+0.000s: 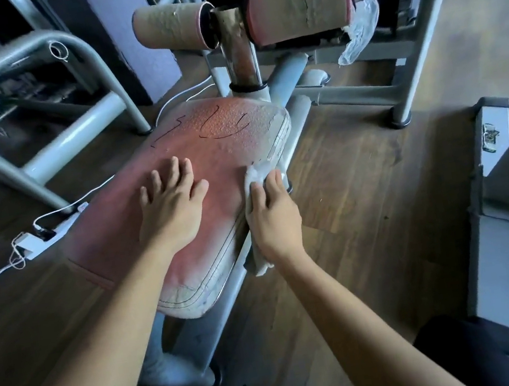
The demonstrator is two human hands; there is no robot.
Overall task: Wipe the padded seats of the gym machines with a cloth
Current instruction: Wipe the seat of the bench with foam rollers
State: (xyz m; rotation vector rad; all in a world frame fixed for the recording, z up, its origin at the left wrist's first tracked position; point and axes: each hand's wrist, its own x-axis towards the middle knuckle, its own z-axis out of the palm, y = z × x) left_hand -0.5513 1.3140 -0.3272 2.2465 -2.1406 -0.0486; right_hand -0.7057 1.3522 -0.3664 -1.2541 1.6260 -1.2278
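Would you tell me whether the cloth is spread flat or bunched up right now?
Bunched up. The cloth is crumpled under the right hand at the right edge of the seat, with one end hanging below.

The seat [212, 152] looks like red leather — bumpy at the far end, cracked and dusty at the near edge. The cloth [255, 174] is white and fluffy. The frame [75, 135] is smooth grey painted metal. The floor [366, 207] is dull brown wood.

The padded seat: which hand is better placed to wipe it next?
Right: the right hand presses the cloth on the padded seat; the left hand lies flat there, without cloth.
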